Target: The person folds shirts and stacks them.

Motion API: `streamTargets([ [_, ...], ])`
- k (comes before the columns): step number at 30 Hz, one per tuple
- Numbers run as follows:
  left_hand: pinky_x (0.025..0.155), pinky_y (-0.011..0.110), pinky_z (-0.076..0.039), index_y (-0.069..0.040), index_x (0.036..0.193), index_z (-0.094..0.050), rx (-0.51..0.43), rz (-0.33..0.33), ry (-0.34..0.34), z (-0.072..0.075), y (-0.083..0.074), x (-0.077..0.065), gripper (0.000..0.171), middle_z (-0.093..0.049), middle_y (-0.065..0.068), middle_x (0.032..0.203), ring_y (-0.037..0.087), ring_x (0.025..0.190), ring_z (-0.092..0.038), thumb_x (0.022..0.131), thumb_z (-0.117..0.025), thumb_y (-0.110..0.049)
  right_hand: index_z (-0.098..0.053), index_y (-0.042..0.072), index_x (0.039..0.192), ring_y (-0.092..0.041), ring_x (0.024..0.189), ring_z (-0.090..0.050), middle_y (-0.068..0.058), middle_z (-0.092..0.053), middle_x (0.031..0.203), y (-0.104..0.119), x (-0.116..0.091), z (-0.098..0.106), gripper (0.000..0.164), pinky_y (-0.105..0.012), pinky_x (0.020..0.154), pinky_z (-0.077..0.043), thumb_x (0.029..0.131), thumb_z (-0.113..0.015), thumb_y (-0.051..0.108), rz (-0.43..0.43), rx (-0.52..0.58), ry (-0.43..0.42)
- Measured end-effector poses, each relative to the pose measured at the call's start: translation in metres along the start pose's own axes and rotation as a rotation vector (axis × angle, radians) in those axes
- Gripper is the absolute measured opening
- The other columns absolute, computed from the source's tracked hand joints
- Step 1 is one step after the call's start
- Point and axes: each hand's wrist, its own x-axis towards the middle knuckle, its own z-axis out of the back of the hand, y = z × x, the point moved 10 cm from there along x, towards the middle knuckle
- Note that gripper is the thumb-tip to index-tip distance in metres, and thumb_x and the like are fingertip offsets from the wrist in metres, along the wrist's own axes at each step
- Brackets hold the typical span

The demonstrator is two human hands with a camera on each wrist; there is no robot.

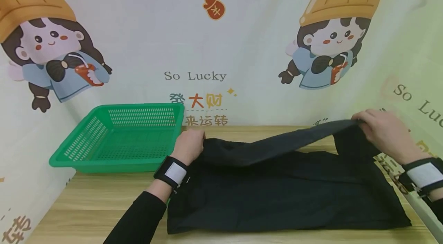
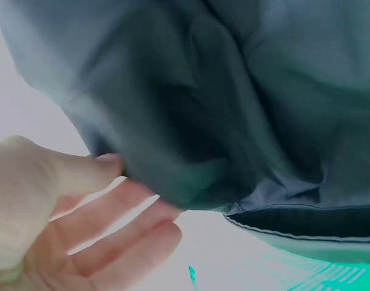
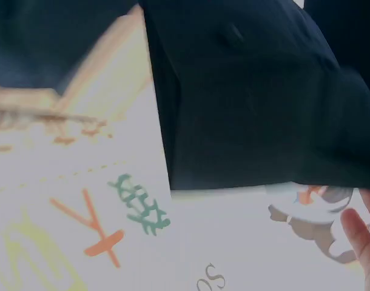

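Head view shows the left hand (image 1: pixel 188 146) and right hand (image 1: pixel 388 134) pinching up the far edge of the black cloth (image 1: pixel 277 201) on the counter (image 1: pixel 93 200), and the next move likely needs both to pull evenly.

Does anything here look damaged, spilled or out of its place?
Nothing stands out. The black cloth is partly raised, but the left hand and right hand hold it; the green basket stands upright. No spill or tear shows.

You have a plain black garment (image 1: pixel 283 198), a solid green basket (image 1: pixel 121 166) and a tabletop (image 1: pixel 93 203) in light-brown wood grain. Your whitish backdrop (image 1: pixel 256 52) carries orange-hatted cartoon figures (image 1: pixel 332 30).
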Motion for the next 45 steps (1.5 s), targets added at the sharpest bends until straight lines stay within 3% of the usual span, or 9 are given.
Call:
streamTargets([
  [5,0.069,0.044,-0.057,-0.004,0.092,-0.070,0.051,-0.068,0.129,-0.013,-0.016,-0.018,0.008,-0.072,0.014,0.089,0.030,0.080,-0.069,0.092,-0.067,-0.012,-0.070,0.014,0.090,-0.020,0.070,-0.064,0.002,-0.065,0.081,0.049,-0.049,-0.030,0.040,-0.040,0.063,-0.053,0.058,-0.084,-0.005,0.180,0.006,0.163],
  [9,0.082,0.043,-0.057,-0.009,0.110,-0.069,0.069,-0.262,0.153,-0.021,-0.049,-0.038,0.022,-0.070,0.011,0.105,0.029,0.097,-0.067,0.092,-0.070,-0.022,-0.070,0.022,0.093,-0.013,0.073,-0.063,0.009,-0.062,0.083,0.071,-0.082,-0.060,0.038,-0.032,0.064,-0.053,0.063,-0.090,0.009,0.190,0.012,0.312],
  [15,0.109,0.044,-0.046,-0.021,0.138,-0.056,0.196,-0.581,0.133,-0.046,-0.093,-0.064,0.049,-0.057,0.007,0.142,0.027,0.134,-0.053,0.092,-0.070,-0.027,-0.067,0.012,0.121,-0.027,0.094,-0.066,-0.008,-0.067,0.109,0.051,-0.109,-0.077,0.056,-0.042,0.075,-0.056,0.069,-0.088,0.017,0.045,0.020,0.400],
  [18,0.115,0.047,-0.040,-0.023,0.144,-0.050,0.251,-0.653,0.111,-0.057,-0.104,-0.068,0.054,-0.051,0.006,0.150,0.027,0.141,-0.046,0.094,-0.068,-0.029,-0.057,0.004,0.135,-0.042,0.107,-0.064,-0.024,-0.063,0.125,0.027,-0.122,-0.085,0.071,-0.054,0.081,-0.054,0.071,-0.086,0.012,-0.095,0.056,0.497],
  [22,0.113,0.043,-0.043,-0.023,0.132,-0.060,0.264,-0.705,0.044,-0.066,-0.113,-0.067,0.036,-0.065,-0.001,0.131,0.020,0.128,-0.058,0.097,-0.064,-0.025,-0.044,-0.004,0.143,-0.047,0.103,-0.064,-0.033,-0.061,0.124,0.006,-0.138,-0.098,0.080,-0.054,0.078,-0.053,0.074,-0.082,0.008,-0.267,0.140,0.601],
  [29,0.084,0.030,-0.056,-0.021,0.099,-0.074,0.156,-0.614,-0.011,-0.073,-0.104,-0.055,0.011,-0.074,-0.005,0.091,0.013,0.082,-0.069,0.095,-0.065,-0.017,-0.058,-0.006,0.130,-0.022,0.063,-0.061,-0.021,-0.071,0.083,-0.007,-0.145,-0.097,0.058,-0.034,0.055,-0.040,0.073,-0.069,-0.005,-0.376,0.128,0.590],
  [38,0.074,0.027,-0.055,-0.018,0.107,-0.074,-0.314,-0.397,0.015,-0.029,-0.063,-0.050,0.016,-0.076,-0.002,0.100,0.011,0.079,-0.068,0.095,-0.065,-0.014,-0.070,-0.004,0.099,-0.031,0.064,-0.064,-0.025,-0.071,0.086,-0.024,-0.124,-0.038,0.027,-0.043,0.056,-0.048,0.073,-0.078,0.000,-0.376,0.049,0.472],
  [42,0.066,0.021,-0.047,-0.018,0.108,-0.075,-0.419,-0.336,0.065,-0.014,-0.044,-0.055,0.016,-0.076,-0.002,0.098,0.006,0.071,-0.059,0.095,-0.066,-0.015,-0.071,-0.003,0.095,-0.008,0.062,-0.062,-0.018,-0.072,0.082,-0.039,-0.118,-0.006,0.028,-0.031,0.054,-0.047,0.071,-0.082,0.006,-0.464,0.147,0.438],
  [45,0.068,0.020,-0.048,-0.018,0.107,-0.076,-0.470,-0.329,0.126,-0.006,-0.034,-0.059,0.015,-0.076,-0.004,0.097,0.004,0.074,-0.058,0.094,-0.067,-0.019,-0.070,-0.006,0.092,0.006,0.058,-0.052,0.002,-0.070,0.072,-0.052,-0.118,0.012,0.027,-0.022,0.051,-0.044,0.069,-0.083,0.003,-0.538,0.241,0.382],
])
